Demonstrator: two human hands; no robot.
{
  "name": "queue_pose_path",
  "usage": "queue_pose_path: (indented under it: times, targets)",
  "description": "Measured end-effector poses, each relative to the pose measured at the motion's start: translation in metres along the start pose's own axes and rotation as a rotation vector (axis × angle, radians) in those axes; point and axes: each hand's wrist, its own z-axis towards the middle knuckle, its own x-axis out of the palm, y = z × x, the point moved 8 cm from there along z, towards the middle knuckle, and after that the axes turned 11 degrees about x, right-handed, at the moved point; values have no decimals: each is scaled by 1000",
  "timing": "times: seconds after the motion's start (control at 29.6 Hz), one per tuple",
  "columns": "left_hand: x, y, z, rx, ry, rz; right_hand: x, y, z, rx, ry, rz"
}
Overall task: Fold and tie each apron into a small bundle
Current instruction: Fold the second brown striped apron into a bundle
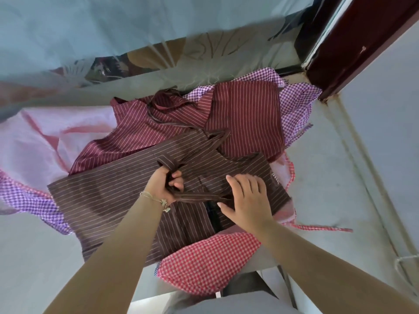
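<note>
The brown striped apron [108, 196] lies spread on top of the pile of aprons, nearest the person, its thin pale stripes running slantwise across the cloth. Its long brown strap [199, 197] runs across the middle of it from one hand to the other, and another loop of strap [169, 165] sticks up just above the left hand.

The left hand [166, 185] is clenched round a gathered bunch of strap, fingers curled tight, with a thin bracelet [158, 200] at the wrist. The right hand [246, 200] lies flat on the apron with its fingers straight and slightly spread; its thumb touches the far end of the strap, pressing rather than gripping.

Under the brown apron, farther from the person, a maroon striped apron [244, 114] lies crumpled with its own straps looped on it. A purple checked apron [297, 103] shows beyond that at the far right and again at the left edge. A pink apron [52, 137] lies to the left, and a red checked apron [204, 261] hangs over the near edge, its strap trailing to the right. All rest on a pale grey worktop [328, 177], beside a dark red door frame [353, 41].
</note>
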Motion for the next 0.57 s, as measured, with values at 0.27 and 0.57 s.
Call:
queue_pose_path:
  times: [0.27,0.57]
  targets:
    - [-29,-28,-6,40,-100,39,20,-31,-5,348,139,-30]
    - [-115,-108,-6,187,-147,503,7,125,-16,102,457,503]
